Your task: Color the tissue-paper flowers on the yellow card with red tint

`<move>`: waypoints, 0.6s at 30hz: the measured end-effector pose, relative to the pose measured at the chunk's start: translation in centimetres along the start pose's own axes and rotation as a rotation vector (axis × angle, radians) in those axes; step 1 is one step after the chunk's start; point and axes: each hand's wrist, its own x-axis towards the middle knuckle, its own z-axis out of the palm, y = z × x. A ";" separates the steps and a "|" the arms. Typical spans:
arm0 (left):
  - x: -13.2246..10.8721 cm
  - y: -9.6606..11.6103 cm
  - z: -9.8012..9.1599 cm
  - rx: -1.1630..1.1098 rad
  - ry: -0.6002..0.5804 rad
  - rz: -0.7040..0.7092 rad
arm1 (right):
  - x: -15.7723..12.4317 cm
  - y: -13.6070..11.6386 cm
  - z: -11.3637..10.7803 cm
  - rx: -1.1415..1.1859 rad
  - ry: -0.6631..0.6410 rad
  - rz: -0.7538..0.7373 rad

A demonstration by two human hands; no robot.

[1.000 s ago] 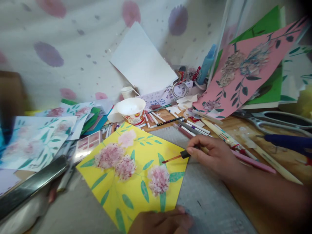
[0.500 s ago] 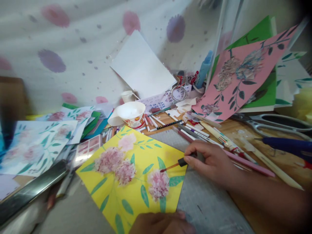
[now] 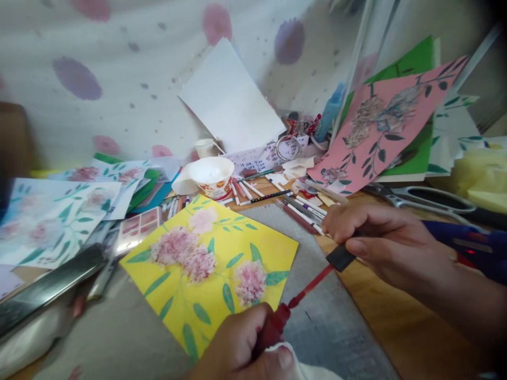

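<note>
My right hand (image 3: 384, 243) pinches the black cap of an applicator wand (image 3: 312, 286), whose stem is coated red. The wand's tip is at the mouth of a small red bottle (image 3: 272, 328). Wrapped round that bottle is my left hand (image 3: 240, 340), near the bottom edge of the view. A white tissue or cloth (image 3: 303, 367) shows beneath its thumb. Just beyond lies a yellow sheet (image 3: 241, 232) with green painted leaves and raised pink flowers (image 3: 250, 282). Its near corner is partly hidden behind my left hand.
A grey mat (image 3: 336, 322) lies under the sheet. Behind stand a paper bowl (image 3: 214, 182) and several pens (image 3: 273, 198). Scissors (image 3: 420, 199) and a blue tool (image 3: 463, 245) are at right. At left are a palette (image 3: 138, 229), flower pictures (image 3: 55, 221) and a metal bar (image 3: 51, 287).
My right hand has drawn the wand away from the right-hand flower, toward me. My left hand has come up into view with the red bottle in it.
</note>
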 end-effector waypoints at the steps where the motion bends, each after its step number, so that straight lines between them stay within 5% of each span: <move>1: 0.0 -0.2 0.0 0.016 0.001 0.003 | -0.1 0.0 0.0 -0.015 -0.025 0.001; 12: 0.3 0.4 0.0 0.198 -0.048 0.025 | -1.0 -1.4 4.6 -0.165 -0.485 -0.057; 15: 0.4 0.6 -0.2 0.195 -0.046 0.026 | -0.5 -0.4 4.1 -0.104 -0.432 0.015; 18: 0.4 1.0 -0.4 0.176 -0.055 -0.033 | 0.4 1.5 2.2 0.012 -0.179 0.134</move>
